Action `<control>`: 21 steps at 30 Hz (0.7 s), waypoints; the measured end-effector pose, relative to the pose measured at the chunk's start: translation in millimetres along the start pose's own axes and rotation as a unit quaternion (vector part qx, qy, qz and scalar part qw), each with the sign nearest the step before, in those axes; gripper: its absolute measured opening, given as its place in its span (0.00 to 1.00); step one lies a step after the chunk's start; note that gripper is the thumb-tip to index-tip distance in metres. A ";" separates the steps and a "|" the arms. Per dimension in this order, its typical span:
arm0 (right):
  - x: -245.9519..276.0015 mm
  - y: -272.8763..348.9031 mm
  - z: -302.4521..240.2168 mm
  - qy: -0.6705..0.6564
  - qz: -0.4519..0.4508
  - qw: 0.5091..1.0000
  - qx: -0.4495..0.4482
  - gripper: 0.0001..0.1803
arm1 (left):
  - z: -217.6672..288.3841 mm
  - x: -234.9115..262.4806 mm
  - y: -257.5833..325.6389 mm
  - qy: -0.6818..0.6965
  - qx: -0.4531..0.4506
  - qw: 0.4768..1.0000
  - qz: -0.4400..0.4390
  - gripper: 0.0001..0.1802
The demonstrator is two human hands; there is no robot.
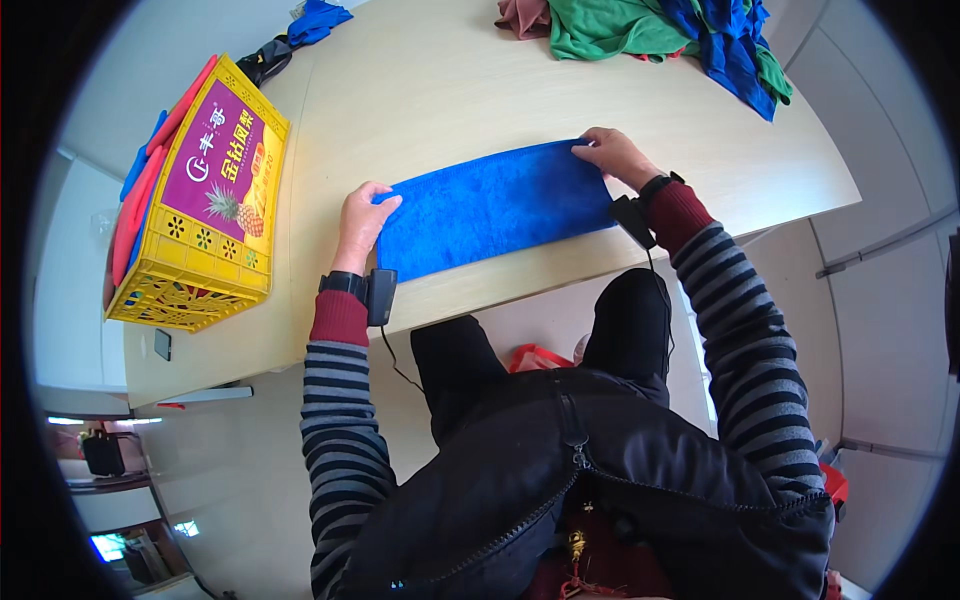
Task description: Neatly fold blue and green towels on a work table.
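A blue cloth towel [490, 207] lies as a long flat strip near the table's front edge, its right end slightly higher than its left. At its upper left corner my left hand [362, 222] pinches the edge between thumb and fingers. The upper right corner is gripped by my right hand [612, 155], thumb below and fingers on top. The towel looks smooth, with a darker patch towards the right. Both wrists wear black straps with small dark boxes and cables.
On the left of the pale table [420, 110] stands a yellow plastic crate [190, 265] with red and blue cloths inside. Green cloths [610, 30] and blue cloths [735, 55] are heaped at the far right. A crumpled blue cloth [318, 20] lies at the far left.
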State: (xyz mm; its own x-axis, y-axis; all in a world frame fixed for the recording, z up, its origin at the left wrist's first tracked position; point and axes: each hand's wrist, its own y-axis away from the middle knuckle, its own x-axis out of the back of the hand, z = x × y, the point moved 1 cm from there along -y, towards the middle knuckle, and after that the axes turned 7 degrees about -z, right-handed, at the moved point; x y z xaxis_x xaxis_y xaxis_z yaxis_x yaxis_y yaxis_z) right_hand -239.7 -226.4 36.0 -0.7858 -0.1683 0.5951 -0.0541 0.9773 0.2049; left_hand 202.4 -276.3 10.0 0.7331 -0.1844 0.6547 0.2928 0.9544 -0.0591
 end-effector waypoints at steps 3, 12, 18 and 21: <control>-3.1 26.2 -6.9 -0.081 0.008 0.996 -0.033 0.29 | -1.7 -7.1 16.6 0.220 -0.019 0.974 0.055 0.23; -49.3 95.9 4.8 -0.007 0.180 0.984 -0.005 0.29 | 29.3 -26.6 93.3 0.059 0.087 0.988 0.112 0.28; -77.5 100.5 -6.3 0.169 0.316 0.933 0.038 0.20 | 44.2 -43.6 98.4 -0.141 0.013 0.964 0.223 0.28; -81.3 103.6 -6.0 0.199 0.320 0.925 0.046 0.19 | 48.1 -42.7 100.4 -0.196 0.024 0.953 0.228 0.28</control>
State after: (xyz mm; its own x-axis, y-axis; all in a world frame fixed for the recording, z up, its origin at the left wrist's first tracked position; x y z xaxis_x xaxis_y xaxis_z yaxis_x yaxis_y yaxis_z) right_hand -177.8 -112.2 13.4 -0.3868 0.4315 0.8150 0.2771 0.8973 -0.3436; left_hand 171.0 -161.3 12.4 0.4889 0.3452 0.8011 -0.0376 0.9259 -0.3760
